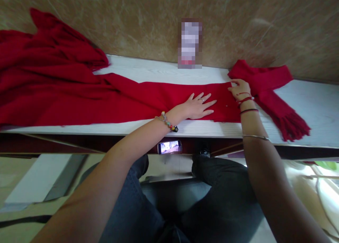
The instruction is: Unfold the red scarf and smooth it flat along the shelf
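A long red scarf (pixel 148 102) lies stretched along the white board, smooth toward its right end and bunched in folds at the left. Flat on this smooth part rests my left hand (pixel 200 107), its fingers spread and holding nothing. At the scarf's right end is my right hand (pixel 240 87), thumb and forefinger closed at the far corner; the other fingers are curled and partly hidden. Just beyond that hand, a second red piece, a fringed scarf (pixel 272 80), lies folded across itself, its fringe pointing toward the near edge.
Behind the white board (pixel 312 109) rises a brown marbled wall (pixel 132 24). A blurred-out rectangular item (pixel 190 43) stands against it. Below the board's near edge, a lit phone (pixel 170 147) sits above my knees. A pale box-like panel (pixel 37 179) is at the lower left.
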{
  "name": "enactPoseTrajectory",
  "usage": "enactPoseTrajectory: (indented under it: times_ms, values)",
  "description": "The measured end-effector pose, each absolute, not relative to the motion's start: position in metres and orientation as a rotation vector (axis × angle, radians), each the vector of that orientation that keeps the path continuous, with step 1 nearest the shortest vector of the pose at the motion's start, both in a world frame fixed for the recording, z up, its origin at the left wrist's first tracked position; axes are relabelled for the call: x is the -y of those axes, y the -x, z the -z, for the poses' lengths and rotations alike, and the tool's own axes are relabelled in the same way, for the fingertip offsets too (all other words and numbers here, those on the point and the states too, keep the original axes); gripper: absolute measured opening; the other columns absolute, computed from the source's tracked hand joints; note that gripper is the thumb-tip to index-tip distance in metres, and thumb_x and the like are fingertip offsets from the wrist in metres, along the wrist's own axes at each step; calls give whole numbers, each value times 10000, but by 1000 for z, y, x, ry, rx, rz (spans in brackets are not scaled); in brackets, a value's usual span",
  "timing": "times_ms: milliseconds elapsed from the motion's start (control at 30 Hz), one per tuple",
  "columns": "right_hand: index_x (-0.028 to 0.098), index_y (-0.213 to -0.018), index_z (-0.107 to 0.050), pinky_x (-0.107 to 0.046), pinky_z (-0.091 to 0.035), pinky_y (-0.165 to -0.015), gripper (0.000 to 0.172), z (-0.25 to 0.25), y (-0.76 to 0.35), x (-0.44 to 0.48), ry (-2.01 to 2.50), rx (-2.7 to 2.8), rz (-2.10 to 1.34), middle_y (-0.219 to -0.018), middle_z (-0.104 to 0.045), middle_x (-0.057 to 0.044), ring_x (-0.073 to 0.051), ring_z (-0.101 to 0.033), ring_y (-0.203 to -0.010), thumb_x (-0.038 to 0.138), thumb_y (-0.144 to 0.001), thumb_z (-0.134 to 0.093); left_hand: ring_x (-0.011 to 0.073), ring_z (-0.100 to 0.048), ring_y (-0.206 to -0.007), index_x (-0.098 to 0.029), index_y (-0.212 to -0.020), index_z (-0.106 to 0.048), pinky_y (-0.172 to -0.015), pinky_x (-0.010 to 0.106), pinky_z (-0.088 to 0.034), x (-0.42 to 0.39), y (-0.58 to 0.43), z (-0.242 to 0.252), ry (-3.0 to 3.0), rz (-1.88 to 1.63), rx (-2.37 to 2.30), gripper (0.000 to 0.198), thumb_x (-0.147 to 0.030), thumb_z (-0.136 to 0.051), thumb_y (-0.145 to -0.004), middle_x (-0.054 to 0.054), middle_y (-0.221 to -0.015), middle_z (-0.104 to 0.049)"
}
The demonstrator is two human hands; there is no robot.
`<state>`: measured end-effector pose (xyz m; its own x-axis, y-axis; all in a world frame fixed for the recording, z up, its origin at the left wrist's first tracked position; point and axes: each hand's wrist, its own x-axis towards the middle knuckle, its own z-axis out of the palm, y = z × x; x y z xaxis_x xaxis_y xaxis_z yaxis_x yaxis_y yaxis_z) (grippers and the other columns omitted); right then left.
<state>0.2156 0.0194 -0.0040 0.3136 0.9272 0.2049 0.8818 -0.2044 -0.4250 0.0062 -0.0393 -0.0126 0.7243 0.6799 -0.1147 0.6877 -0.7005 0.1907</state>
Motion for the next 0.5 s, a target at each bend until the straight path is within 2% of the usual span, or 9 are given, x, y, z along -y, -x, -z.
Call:
enactPoseTrajectory:
  times_ms: [167,300,500]
  values:
    - [108,-1183,-602,-412,-467,-949,456,-1,-223,-27,2065,1627,-86,-1192,-622,-132,-277,-581,-1091,204,-739,-558,288,-49,-1435,-310,-1486,-150,-1120,567,-107,39,-5,15,-2728,-1,-1057,575,-501,-217,-947,30,-1577,-44]
    - [110,-1190,-599,-414,-445,-971,473,0,-215,-24,2113,1671,21,-1141,-653,-132,-276,-581,-1098,113,-720,-539,310,-20,-1433,-392,-1466,-161,-1103,607,-104,37,-4,17,-2755,12,-961,538,-501,-237,-945,-15,-1579,-17]
    - [119,-1141,-619,-426,-467,-912,460,14,-210,-25,2168,1761,93,-1080,-674,-144,-278,-609,-1041,27,-704,-511,307,-3,-1433,-391,-1462,-182,-1100,617,-95,40,-2,14,-2786,33,-890,519,-468,-237,-952,-17,-1578,-22]
